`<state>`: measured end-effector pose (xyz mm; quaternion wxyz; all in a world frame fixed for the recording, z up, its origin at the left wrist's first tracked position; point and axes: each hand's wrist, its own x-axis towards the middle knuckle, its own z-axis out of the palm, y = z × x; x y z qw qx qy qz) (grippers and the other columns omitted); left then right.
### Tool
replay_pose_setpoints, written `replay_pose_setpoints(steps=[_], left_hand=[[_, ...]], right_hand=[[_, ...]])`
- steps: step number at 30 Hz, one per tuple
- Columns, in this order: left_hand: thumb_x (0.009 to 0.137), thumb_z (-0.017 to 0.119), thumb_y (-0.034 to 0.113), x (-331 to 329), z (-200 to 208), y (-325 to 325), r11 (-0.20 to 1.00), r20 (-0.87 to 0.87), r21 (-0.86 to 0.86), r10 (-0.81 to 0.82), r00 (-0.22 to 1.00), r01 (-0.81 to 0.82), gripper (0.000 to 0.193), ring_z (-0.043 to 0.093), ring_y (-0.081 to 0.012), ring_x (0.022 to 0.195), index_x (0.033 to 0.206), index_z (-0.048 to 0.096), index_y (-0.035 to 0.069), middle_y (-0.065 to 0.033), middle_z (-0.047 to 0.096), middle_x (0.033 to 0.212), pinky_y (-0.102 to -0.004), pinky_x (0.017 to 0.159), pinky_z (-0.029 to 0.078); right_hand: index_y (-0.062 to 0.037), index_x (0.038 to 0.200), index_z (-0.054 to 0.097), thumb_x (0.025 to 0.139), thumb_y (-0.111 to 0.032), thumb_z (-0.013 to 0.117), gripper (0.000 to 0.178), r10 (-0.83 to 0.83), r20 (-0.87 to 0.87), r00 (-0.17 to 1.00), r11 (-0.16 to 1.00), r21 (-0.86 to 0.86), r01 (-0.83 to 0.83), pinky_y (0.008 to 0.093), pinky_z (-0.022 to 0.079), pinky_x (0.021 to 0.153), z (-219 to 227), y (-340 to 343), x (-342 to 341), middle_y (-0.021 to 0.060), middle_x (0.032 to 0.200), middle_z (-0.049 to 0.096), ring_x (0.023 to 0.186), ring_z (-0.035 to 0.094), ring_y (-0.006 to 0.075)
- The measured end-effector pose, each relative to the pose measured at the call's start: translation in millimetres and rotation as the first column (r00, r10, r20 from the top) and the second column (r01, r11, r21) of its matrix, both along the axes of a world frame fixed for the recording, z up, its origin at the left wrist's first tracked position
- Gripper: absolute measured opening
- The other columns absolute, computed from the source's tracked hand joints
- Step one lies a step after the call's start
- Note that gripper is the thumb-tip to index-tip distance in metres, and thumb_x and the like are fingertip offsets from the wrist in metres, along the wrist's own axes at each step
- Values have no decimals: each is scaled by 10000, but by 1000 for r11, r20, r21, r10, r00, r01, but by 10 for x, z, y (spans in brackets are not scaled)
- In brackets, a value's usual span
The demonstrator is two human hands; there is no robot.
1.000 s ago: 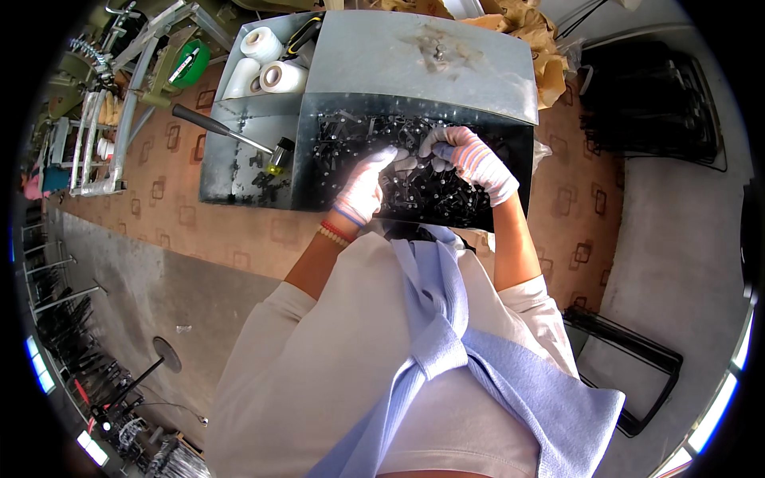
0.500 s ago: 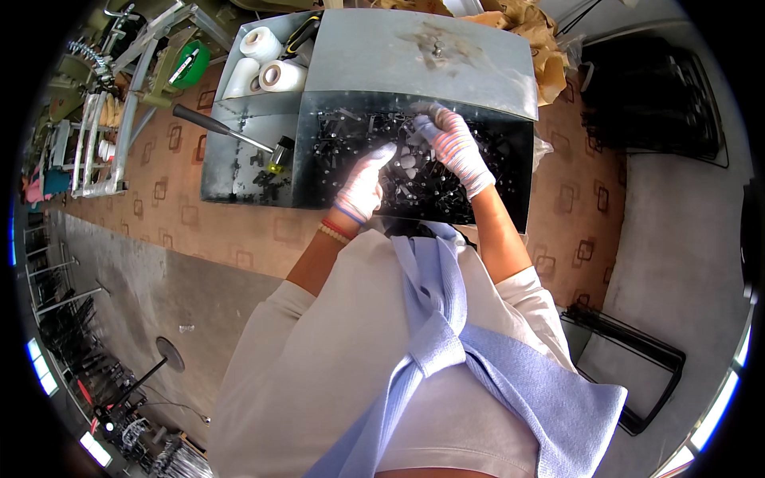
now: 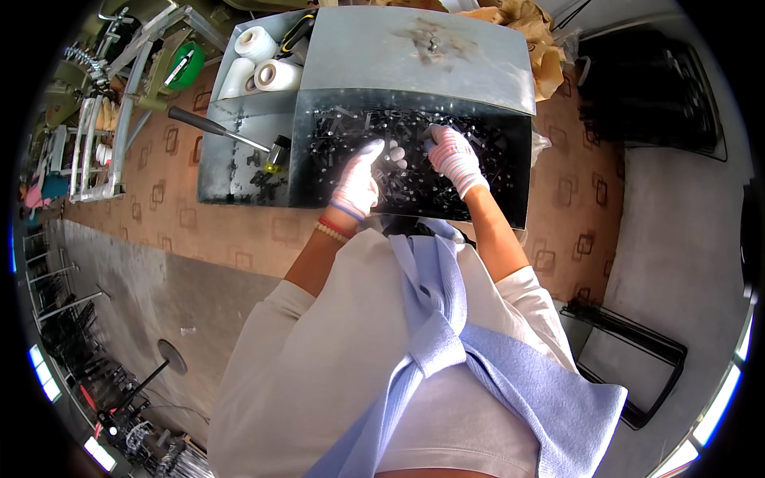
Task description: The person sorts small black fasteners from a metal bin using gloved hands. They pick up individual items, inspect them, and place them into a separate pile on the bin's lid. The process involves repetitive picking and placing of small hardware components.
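Both my hands, in white knitted gloves with coloured stripes, are inside a metal bin (image 3: pixel 414 213) of small black parts (image 3: pixel 414 187). My left hand (image 3: pixel 358 177) is on the bin's left side, thumb stretched forward and its other fingers mostly hidden. Several small pale round pieces (image 3: pixel 398 155) show right beside its thumb; whether they rest in its fingers is unclear. To the right, my right hand (image 3: pixel 454 159) is closed, its fingers curled down at the black parts. What it grips, if anything, cannot be made out.
A hammer (image 3: pixel 231 134) lies in the left compartment, its handle over the edge. Behind it stand white thread spools (image 3: pixel 279 76) and a yellow-black tool (image 3: pixel 296 33). A grey metal lid (image 3: pixel 366 48) covers the bin's back. Black frames (image 3: pixel 649 95) lie at right.
My right hand has drawn back slightly toward me and its fingers have curled. My left hand has shifted a little left, and the pale round pieces have shifted with it.
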<state>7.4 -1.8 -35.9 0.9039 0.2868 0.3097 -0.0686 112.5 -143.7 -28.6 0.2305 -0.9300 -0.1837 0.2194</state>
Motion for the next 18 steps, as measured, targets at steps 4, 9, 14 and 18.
replay_pose_setpoints(steps=[4, 9, 14, 18], left_hand=[[823, 504, 257, 2, -17, 13, 1000, -13, -21, -4, 1000, 4, 261, 590, -203, 743, 982, 541, 54, -101, 599, 887, -310, 624, 503], [820, 508, 258, -3, 52, 36, 999, -20, 40, -33, 999, 34, 252, 590, -202, 736, 972, 547, 61, -95, 600, 878, -323, 630, 505], [819, 509, 257, -4, 22, 2, 999, -19, -50, 17, 1000, -18, 245, 591, -199, 728, 962, 551, 63, -90, 604, 857, -330, 629, 506], [820, 509, 253, -1, -13, 15, 1000, 8, -22, 3, 1000, -3, 235, 591, -205, 729, 955, 551, 66, -92, 602, 862, -343, 641, 504]], right_hand=[[-61, 889, 601, 735, -371, 571, 348, 67, -3, 998, 950, -306, -65, 346, 457, 745, 195, 145, -95, 141, 911, 594, 867, 565, 290], [-60, 788, 625, 653, -329, 606, 301, 63, -154, 986, 937, -332, -112, 333, 467, 699, 94, 240, -107, 140, 796, 604, 797, 589, 263], [-20, 793, 613, 644, -263, 590, 285, -53, -259, 964, 991, -129, 20, 321, 443, 550, 36, 125, -68, 112, 617, 585, 581, 574, 231], [-4, 755, 597, 702, -227, 578, 230, -120, -302, 946, 977, 131, 166, 293, 445, 550, 93, -20, -135, 98, 635, 599, 550, 565, 193]])
